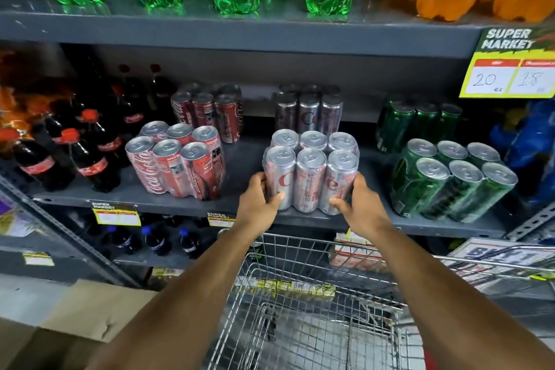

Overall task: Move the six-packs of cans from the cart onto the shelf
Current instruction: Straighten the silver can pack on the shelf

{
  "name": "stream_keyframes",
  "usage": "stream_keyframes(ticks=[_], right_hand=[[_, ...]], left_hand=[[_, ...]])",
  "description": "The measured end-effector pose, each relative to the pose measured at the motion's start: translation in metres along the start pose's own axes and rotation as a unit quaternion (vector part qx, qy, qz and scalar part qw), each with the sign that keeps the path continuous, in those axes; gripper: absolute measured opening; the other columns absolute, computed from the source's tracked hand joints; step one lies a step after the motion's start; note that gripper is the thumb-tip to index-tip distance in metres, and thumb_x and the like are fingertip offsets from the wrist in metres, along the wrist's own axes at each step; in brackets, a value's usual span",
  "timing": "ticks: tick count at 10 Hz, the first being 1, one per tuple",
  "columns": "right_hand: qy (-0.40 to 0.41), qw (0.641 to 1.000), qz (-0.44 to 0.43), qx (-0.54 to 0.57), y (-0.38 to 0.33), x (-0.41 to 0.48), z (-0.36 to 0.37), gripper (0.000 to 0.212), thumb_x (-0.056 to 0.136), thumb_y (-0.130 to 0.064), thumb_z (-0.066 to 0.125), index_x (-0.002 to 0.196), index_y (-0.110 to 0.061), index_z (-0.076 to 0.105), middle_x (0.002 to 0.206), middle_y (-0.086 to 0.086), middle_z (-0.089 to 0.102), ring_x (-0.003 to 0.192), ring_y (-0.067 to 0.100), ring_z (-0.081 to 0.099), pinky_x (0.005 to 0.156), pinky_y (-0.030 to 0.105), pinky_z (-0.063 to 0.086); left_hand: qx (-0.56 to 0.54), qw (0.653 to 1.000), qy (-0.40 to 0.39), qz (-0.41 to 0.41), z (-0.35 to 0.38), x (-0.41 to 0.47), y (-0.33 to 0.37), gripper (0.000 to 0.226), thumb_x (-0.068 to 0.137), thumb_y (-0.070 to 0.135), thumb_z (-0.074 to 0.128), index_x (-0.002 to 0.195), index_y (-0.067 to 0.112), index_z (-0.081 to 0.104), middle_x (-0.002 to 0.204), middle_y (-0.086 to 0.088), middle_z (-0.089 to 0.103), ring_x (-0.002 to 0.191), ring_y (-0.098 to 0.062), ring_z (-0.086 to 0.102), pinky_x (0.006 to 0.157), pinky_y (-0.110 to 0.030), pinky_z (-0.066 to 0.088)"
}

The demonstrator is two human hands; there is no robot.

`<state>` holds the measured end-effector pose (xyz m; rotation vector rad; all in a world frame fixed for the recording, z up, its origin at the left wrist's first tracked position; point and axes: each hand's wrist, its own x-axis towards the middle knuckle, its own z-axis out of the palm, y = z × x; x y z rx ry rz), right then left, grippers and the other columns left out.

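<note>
- The grey shelf (240, 180) carries red, silver and green can packs.
- The wire cart (303, 303) stands below it.
- The silver six-pack (310, 173) sits at the shelf's front edge.
- The left hand (259, 200) and right hand (360, 204) grip its two sides.

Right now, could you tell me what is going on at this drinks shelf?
A person is stocking the shelf with six-packs of cans. Both hands grip a silver six-pack at the shelf's front edge, the left hand on its left side and the right hand on its right. A red six-pack and a green six-pack already stand on either side of it, with more packs behind. The wire cart below shows no six-packs in its visible part.
</note>
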<state>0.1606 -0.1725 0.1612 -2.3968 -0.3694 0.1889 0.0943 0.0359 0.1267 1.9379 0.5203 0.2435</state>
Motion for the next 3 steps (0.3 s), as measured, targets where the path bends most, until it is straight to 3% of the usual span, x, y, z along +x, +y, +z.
stream_keyframes(ticks=[2,3], right_hand=[[-0.007,1.0,0.022,0.001,-0.006,0.0,-0.002,0.056,0.085,-0.025,0.065,0.131,-0.015,0.034,0.124,0.011,0.063,0.113,0.032,0.059,0.091,0.038,0.045],[-0.002,1.0,0.008,0.01,-0.006,-0.003,-0.003,0.066,0.084,-0.026,0.066,0.137,-0.016,0.029,0.129,0.011,0.06,0.117,0.031,0.056,0.093,0.037,0.044]], left_hand=[[0.01,1.0,-0.006,-0.009,-0.002,-0.003,0.002,0.062,0.084,0.024,0.066,0.138,0.02,0.035,0.135,0.0,0.057,0.115,-0.01,0.055,0.103,-0.028,0.041],[0.023,1.0,-0.012,0.004,-0.004,-0.006,0.009,0.065,0.084,0.026,0.064,0.14,0.02,0.032,0.139,-0.002,0.055,0.121,-0.015,0.054,0.105,-0.031,0.04]])
